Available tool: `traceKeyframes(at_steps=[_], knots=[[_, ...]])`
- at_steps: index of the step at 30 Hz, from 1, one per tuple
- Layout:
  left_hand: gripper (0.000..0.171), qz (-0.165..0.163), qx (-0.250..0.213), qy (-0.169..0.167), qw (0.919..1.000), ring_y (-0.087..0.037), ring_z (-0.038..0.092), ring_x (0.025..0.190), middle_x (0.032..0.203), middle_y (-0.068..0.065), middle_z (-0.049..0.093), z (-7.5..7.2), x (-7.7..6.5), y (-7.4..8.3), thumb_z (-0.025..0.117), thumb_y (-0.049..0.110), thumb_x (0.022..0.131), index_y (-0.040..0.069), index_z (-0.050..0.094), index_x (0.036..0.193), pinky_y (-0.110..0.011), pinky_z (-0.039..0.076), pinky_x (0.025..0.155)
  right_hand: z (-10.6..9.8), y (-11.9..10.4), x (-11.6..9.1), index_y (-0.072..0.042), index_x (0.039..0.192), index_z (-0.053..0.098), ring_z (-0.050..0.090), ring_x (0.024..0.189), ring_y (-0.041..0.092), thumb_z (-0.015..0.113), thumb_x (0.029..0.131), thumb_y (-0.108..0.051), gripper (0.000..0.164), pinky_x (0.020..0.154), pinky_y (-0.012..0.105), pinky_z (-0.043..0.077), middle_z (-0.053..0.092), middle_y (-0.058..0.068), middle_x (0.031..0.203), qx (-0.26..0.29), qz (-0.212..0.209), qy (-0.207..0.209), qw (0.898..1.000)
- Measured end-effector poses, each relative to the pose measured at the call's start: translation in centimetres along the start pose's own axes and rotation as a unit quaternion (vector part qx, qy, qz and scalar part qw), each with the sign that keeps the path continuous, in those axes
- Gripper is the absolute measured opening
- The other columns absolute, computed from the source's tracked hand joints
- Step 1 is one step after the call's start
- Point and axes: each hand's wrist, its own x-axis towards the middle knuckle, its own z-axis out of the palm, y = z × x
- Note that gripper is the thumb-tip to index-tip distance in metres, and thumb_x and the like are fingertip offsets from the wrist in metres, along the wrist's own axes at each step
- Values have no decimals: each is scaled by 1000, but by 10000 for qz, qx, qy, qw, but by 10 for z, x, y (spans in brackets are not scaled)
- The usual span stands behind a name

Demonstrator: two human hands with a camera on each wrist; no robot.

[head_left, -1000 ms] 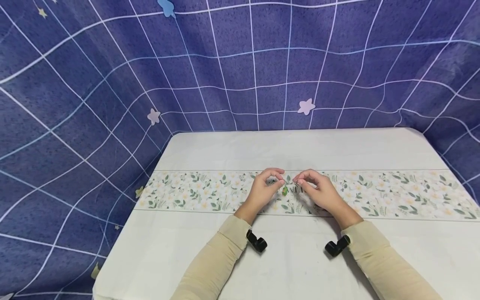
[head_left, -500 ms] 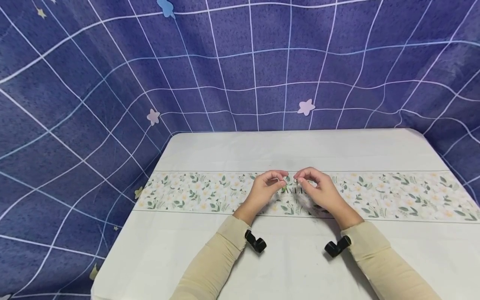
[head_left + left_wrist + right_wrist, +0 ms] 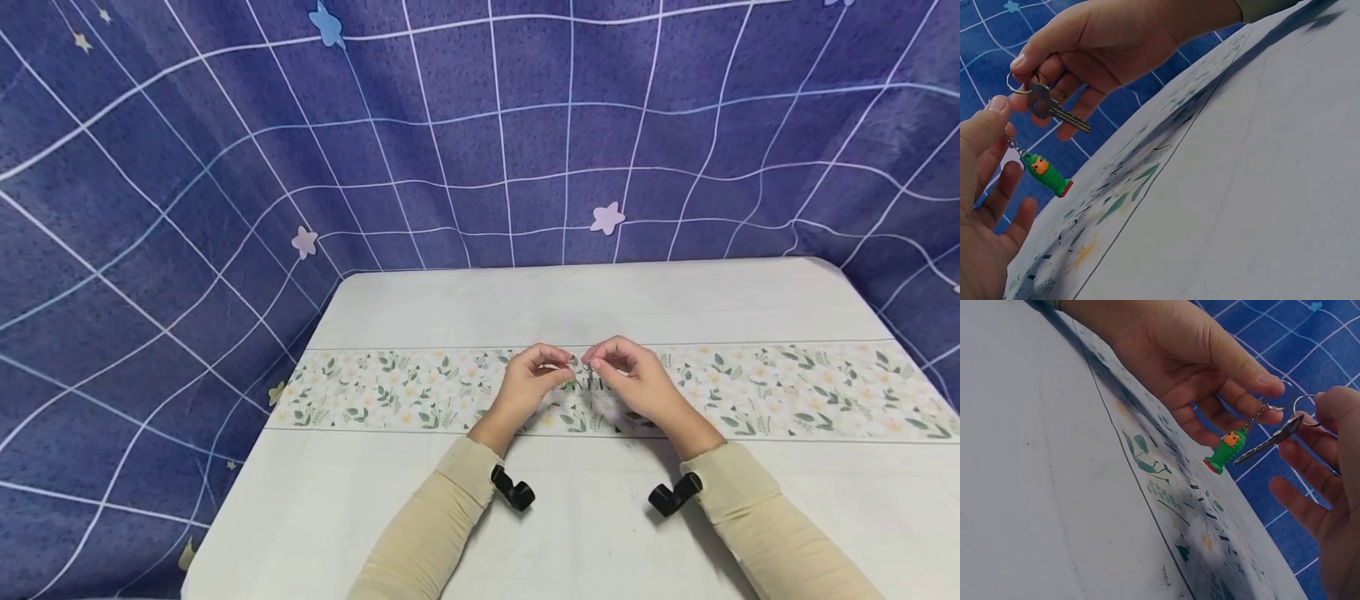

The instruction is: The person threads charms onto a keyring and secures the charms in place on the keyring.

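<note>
My left hand (image 3: 528, 383) pinches the metal end of a keychain; its short chain (image 3: 1015, 145) carries a small green figure charm (image 3: 1047, 175) with an orange face and red base. Facing it, my right hand (image 3: 633, 379) holds a thin metal key ring (image 3: 1302, 411) between thumb and index finger. A silver key (image 3: 1063, 115) dangles from that ring. Thumbs and fingertips of both hands are close together, over the middle of the table, with the keychain's own small ring (image 3: 1286, 387) near the left fingertips. The other fingers are loosely bent.
Below the hands, a floral printed strip (image 3: 420, 392) with dark lettering crosses the white tabletop (image 3: 570, 517). Behind and to the left hangs a dark blue curtain (image 3: 450, 142) with white grid lines and stars. Black wrist cameras (image 3: 513, 490) sit on both beige sleeves.
The hands stay nearly in place over the strip, with small finger shifts. Both the charm and key show differently between the fingertips. The head view has tilted slightly.
</note>
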Motion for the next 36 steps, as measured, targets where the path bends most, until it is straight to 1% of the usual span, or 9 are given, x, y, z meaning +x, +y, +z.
traceKeyframes(at_steps=[3,6,10,16,20,23,26,31,36], knots=[[26,-18,94,44,9999,-14,65,98,111,-14,71,-1,0,0,78,1,87,-1,70,112,-36,56,89,1,12,0,3,94,63,66,99,7,61,97,5,4,87,18,52,70,21,108,327,117,-34,9994],[30,9,194,15,9998,-15,65,99,113,-13,71,-1,-1,-1,78,3,86,0,71,116,-33,56,88,1,17,0,1,93,65,67,98,7,62,98,3,5,85,20,54,70,21,109,593,196,-116,9980],[30,0,283,-93,9996,-19,65,98,114,-12,72,0,-2,-1,80,5,86,1,73,115,-29,56,83,1,21,-1,-1,94,66,68,95,10,62,98,0,6,82,22,56,71,20,109,690,214,-216,9972],[28,-141,563,-167,9982,-22,64,96,108,-7,73,0,-4,3,82,11,85,8,74,112,-26,54,79,1,21,-1,3,94,65,68,91,10,62,98,2,5,78,22,56,70,23,109,769,186,-284,9965],[27,-97,686,-215,9974,-28,63,96,106,-7,73,1,-4,6,82,11,85,9,75,110,-27,52,77,1,21,-1,3,92,65,68,93,8,63,97,3,5,77,21,56,70,24,108,736,240,-321,9965],[26,-63,736,-227,9970,-31,63,96,106,-8,73,1,-5,8,83,11,84,9,75,109,-30,52,79,1,21,-1,2,92,64,68,94,7,64,98,1,6,77,22,56,70,23,109,683,305,-361,9965],[25,-61,819,-217,9964,-28,62,96,105,-6,73,1,-5,9,83,12,84,10,75,108,-32,52,81,1,21,-1,2,91,64,68,94,8,63,98,0,7,77,22,56,70,22,109,683,348,-387,9963],[25,-89,1036,-178,9944,-18,59,89,105,-3,73,1,-5,11,83,13,84,11,75,107,-29,52,78,0,20,0,2,92,65,69,95,9,64,97,1,6,80,23,56,70,22,108,721,380,-360,9960],[25,-30,1193,-160,9927,-17,59,89,107,-2,73,1,-5,9,84,15,83,11,75,106,-28,51,78,0,17,0,3,91,64,69,93,9,64,97,0,7,81,23,56,70,22,107,742,468,-361,9955]])
